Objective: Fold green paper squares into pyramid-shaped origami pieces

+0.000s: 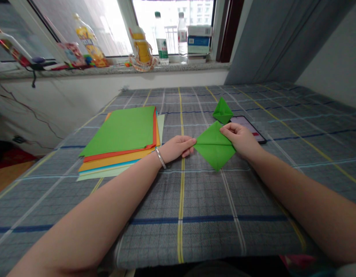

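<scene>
A green folded paper (pixel 215 148), diamond-shaped with a crease across its middle, is held between my two hands above the checked cloth. My left hand (pixel 179 148), with a silver bangle at the wrist, pinches its left corner between thumb and fingers. My right hand (pixel 239 136) is closed on its upper right edge, thumb on top. Just beyond the paper stands a second green folded paper piece (pixel 222 109) with a pointed top. Behind my right hand lies a tablet or phone (pixel 248 127), partly covered by that hand.
On the left of the cloth-covered surface (pixel 154 238) lies a stack of coloured paper sheets (pixel 122 129), green on top. Along the windowsill (pixel 178 68) stand a yellow cup (pixel 142 50), clear bottles (pixel 162 42), a juice bottle (pixel 89 42) and stacked boxes (pixel 198 40). A grey curtain (pixel 270 38) hangs at the right.
</scene>
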Available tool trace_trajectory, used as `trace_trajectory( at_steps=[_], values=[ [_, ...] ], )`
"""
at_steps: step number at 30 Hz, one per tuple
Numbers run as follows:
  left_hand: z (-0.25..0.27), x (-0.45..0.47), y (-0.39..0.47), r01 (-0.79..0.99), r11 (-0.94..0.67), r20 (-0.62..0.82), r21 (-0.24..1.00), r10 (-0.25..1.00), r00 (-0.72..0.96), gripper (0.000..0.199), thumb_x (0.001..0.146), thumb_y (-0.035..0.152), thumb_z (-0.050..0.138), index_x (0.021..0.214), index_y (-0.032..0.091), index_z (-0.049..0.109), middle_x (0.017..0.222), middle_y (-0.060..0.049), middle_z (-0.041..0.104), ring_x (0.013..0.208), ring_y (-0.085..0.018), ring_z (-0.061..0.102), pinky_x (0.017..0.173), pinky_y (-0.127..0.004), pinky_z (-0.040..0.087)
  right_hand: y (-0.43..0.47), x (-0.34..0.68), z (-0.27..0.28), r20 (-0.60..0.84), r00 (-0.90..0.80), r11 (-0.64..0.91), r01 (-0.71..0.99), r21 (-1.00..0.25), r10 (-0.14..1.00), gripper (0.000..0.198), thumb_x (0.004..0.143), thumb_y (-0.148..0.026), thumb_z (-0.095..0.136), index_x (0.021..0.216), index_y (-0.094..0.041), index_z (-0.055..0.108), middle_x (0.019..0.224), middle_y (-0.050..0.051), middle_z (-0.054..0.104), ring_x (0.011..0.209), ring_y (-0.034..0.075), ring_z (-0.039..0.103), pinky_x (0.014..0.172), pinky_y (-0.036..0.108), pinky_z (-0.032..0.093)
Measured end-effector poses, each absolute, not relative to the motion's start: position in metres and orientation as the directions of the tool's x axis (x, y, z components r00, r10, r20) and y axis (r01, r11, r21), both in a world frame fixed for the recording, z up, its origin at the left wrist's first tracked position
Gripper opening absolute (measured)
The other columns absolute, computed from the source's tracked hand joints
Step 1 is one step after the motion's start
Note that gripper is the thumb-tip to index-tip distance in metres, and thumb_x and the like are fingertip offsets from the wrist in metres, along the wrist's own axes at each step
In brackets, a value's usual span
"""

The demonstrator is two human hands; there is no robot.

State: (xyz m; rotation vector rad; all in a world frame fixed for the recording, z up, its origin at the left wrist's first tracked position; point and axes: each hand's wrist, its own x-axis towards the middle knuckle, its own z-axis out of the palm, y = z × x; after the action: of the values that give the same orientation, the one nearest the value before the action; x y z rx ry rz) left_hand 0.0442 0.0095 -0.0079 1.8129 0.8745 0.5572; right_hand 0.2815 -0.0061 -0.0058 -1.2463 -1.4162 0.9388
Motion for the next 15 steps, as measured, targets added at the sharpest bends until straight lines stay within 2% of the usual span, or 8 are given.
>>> trace_trajectory(
  at_steps=[4, 9, 12, 15],
  values=[
    [-0.005, 0.042, 0.010, 0.294, -0.241, -0.009, 0.925, 0.760, 0.650, 0.036, 0.093, 0.040, 0.043, 0.065, 0.018, 0.050, 0.041, 0.007, 0.038, 0.041, -0.007, 0.031, 0.048, -0.021, 0.026, -0.007, 0.281, -0.003, 0.161, 0.024, 0.153, 0.209, -0.966, 0.987, 0.027, 0.070, -0.046, 0.067, 0.069, -0.021, 0.056, 0.063, -0.004, 0.051, 0.055, 0.011, 0.043, 0.053, 0.027, 0.032],
    [0.002, 0.049, 0.004, 0.353, -0.232, -0.038, 0.906, 0.788, 0.615, 0.031, 0.089, 0.028, 0.040, 0.060, 0.018, 0.044, 0.048, 0.004, 0.045, 0.046, -0.008, 0.039, 0.053, -0.022, 0.033, -0.011, 0.275, -0.002, 0.149, -0.017, 0.149, 0.213, -0.966, 0.989, 0.026, 0.071, -0.045, 0.067, 0.068, -0.021, 0.057, 0.062, -0.004, 0.050, 0.054, 0.010, 0.043, 0.053, 0.026, 0.033],
    [0.000, 0.058, -0.002, 0.422, -0.196, -0.072, 0.885, 0.838, 0.540, 0.034, 0.093, 0.037, 0.035, 0.068, 0.019, 0.049, 0.057, 0.001, 0.051, 0.050, -0.012, 0.045, 0.052, -0.025, 0.035, -0.015, 0.269, -0.003, 0.136, -0.068, 0.149, 0.235, -0.960, 0.988, 0.026, 0.072, -0.045, 0.067, 0.069, -0.020, 0.057, 0.062, -0.004, 0.051, 0.055, 0.011, 0.045, 0.052, 0.026, 0.034],
    [-0.004, 0.066, -0.009, 0.557, -0.296, 0.025, 0.776, 0.897, 0.442, 0.037, 0.093, 0.044, 0.038, 0.071, 0.019, 0.053, 0.063, 0.000, 0.053, 0.058, -0.014, 0.049, 0.055, -0.026, 0.034, -0.019, 0.262, -0.003, 0.108, -0.111, 0.135, 0.268, -0.954, 0.988, 0.027, 0.072, -0.044, 0.067, 0.069, -0.020, 0.056, 0.062, -0.003, 0.052, 0.055, 0.011, 0.047, 0.053, 0.027, 0.035]
  ],
)
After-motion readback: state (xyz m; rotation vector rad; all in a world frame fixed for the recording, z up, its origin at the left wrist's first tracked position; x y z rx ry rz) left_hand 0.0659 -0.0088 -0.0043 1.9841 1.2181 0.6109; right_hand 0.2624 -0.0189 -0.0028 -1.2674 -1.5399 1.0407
